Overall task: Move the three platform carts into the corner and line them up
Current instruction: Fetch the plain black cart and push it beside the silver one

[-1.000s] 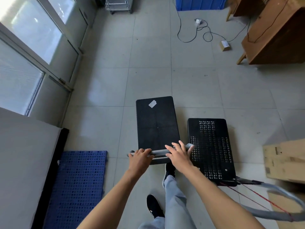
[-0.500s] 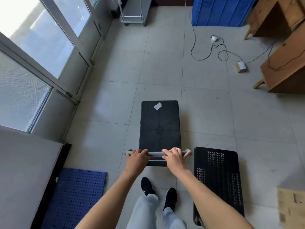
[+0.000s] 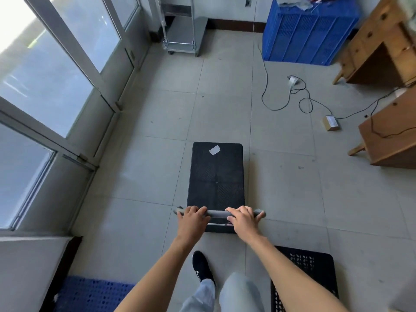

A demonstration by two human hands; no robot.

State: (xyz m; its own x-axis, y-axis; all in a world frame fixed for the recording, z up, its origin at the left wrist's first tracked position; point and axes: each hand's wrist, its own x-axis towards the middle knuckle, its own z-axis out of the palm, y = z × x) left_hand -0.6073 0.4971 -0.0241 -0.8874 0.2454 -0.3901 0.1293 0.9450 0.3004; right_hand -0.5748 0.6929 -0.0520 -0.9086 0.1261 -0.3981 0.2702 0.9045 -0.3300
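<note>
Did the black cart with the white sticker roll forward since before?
Yes. The black cart rolled forward, away from the perforated cart, now behind it, and toward the silver cart in the corner.

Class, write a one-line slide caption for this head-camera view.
Both hands, left and right, grip the black platform cart's handle, facing a silver cart.

floor (image 3: 157, 113): grey tiles | black cart (image 3: 216, 176) standing mid-floor | perforated cart (image 3: 315, 266) sitting at near edge | silver cart (image 3: 186, 34) resting in far corner | blue crate (image 3: 308, 34) sitting along far edge | cable (image 3: 281, 102) trailing right
</note>
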